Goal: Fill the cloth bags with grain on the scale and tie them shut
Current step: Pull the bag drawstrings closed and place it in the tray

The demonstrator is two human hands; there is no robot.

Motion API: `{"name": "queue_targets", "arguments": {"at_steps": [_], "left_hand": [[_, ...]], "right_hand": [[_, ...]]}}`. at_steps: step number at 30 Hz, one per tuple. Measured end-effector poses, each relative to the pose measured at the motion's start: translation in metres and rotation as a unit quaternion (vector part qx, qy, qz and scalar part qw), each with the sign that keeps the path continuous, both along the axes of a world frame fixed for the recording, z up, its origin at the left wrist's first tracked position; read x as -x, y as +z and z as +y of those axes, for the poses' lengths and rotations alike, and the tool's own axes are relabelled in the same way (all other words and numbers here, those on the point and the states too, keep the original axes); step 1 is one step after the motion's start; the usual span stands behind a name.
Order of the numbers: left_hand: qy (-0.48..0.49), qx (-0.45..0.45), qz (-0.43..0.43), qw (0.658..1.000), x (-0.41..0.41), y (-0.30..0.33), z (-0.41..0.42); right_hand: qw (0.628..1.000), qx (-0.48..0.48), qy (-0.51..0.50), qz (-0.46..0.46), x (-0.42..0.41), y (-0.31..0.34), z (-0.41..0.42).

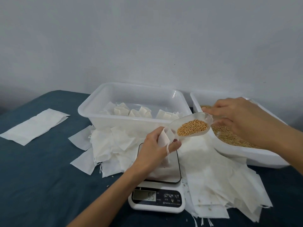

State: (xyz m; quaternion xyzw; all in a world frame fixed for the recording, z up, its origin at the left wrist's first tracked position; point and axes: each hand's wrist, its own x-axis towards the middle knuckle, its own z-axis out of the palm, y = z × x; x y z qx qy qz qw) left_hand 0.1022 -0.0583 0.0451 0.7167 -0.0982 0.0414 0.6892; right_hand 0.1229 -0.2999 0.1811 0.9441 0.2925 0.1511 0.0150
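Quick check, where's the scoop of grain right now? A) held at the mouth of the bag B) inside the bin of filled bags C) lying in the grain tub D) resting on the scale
A: the right hand holds the loaded scoop with its tip at the mouth of the cloth bag, which the left hand grips above the scale.

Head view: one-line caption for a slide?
Right hand tips a scoop of grain toward a cloth bag the left hand holds over the scale.
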Motion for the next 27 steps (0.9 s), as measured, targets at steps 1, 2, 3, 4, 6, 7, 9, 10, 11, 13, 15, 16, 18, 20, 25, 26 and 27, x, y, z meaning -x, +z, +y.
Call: {"name": "queue_targets", "arguments": {"at_steps": [1,2,3,4,6,7,9,10,11,13,15,16,18,20,25,26,27], "left_hand": [[-0.001,-0.002,-0.001,1.0,0.0002,0.0004,-0.0002],[-0.003,-0.004,-0.002,1.0,0.0007,0.001,-0.0003],[-0.006,-0.004,-0.003,1.0,0.0013,0.0017,-0.0003],[-0.01,-0.003,-0.002,1.0,0.0019,0.0022,0.0],[-0.016,0.001,0.001,1.0,0.0026,0.0022,0.0006],[-0.018,0.004,0.003,1.0,0.0026,0.0022,0.0009],[-0.022,0.014,0.006,1.0,0.0024,0.0018,0.0012],[-0.024,0.02,0.01,0.999,0.0024,0.0018,0.0012],[-0.025,0.026,0.014,0.999,0.0025,0.0018,0.0012],[-0.027,0.033,0.021,0.999,0.0026,0.0018,0.0012],[-0.031,0.037,0.027,0.998,0.0029,0.0016,0.0009],[-0.032,0.036,0.029,0.998,0.0029,0.0016,0.0007],[-0.035,0.034,0.031,0.998,0.0032,0.002,0.0001],[-0.036,0.032,0.032,0.998,0.0033,0.0025,-0.0001],[-0.028,0.024,0.034,0.999,0.0025,0.0024,0.0],[-0.027,0.021,0.035,0.999,0.0023,0.002,0.0003],[-0.027,0.018,0.035,0.999,0.0021,0.0017,0.0006]], "right_hand": [[1.0,0.003,0.006,-0.007,-0.0006,-0.0003,0.0006],[1.0,0.005,0.013,-0.015,-0.001,-0.0009,0.0009],[0.999,0.006,0.021,-0.024,-0.0018,-0.0011,0.0011],[0.999,0.009,0.028,-0.033,-0.0025,-0.0012,0.0011],[0.998,0.025,0.04,-0.051,-0.0037,-0.0012,0.0007],[0.997,0.034,0.042,-0.058,-0.0041,-0.0015,0.0008],[0.996,0.045,0.043,-0.065,-0.004,-0.0014,0.0011],[0.996,0.049,0.043,-0.068,-0.0034,-0.0012,0.0015],[0.995,0.053,0.044,-0.072,-0.0028,-0.0011,0.0022],[0.993,0.061,0.049,-0.087,-0.0016,-0.0008,0.0033],[0.991,0.068,0.055,-0.104,-0.0006,-0.0012,0.0042],[0.99,0.072,0.058,-0.111,-0.0003,-0.0013,0.0044],[0.988,0.08,0.061,-0.121,-0.0002,-0.0014,0.0045],[0.986,0.086,0.065,-0.13,-0.0008,-0.0021,0.0036],[0.984,0.083,0.066,-0.142,-0.0041,-0.0061,0.0008],[0.984,0.081,0.067,-0.144,-0.005,-0.0071,0.0003],[0.984,0.078,0.067,-0.146,-0.0061,-0.0079,-0.0002]]}}
